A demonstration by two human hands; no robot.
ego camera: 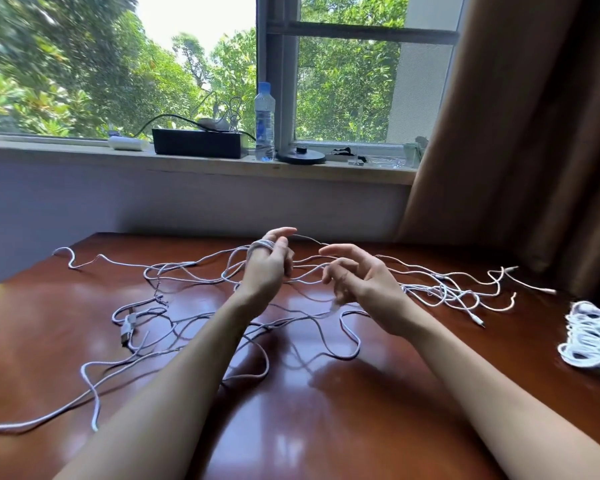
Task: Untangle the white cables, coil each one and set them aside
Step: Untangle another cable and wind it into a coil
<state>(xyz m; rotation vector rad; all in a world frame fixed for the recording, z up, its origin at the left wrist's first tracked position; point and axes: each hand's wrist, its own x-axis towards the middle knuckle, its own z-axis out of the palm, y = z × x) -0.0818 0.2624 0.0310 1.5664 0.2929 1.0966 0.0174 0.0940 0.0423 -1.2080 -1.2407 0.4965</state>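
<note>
The glossy reddish-brown tabletop (309, 410) carried a sprawling tangle of white cables (444, 294), a USB plug (127, 329) towards its left, and a coiled white bundle (589, 337) at its right edge.

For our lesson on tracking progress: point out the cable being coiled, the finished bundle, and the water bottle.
cable being coiled (262, 244): head view, on the wound loops.
finished bundle (589, 336): head view, on its white loops.
water bottle (264, 122): head view, on its label.

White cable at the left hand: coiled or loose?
Partly coiled: white cable turns wrap the left hand; the rest trails over the table.
</note>
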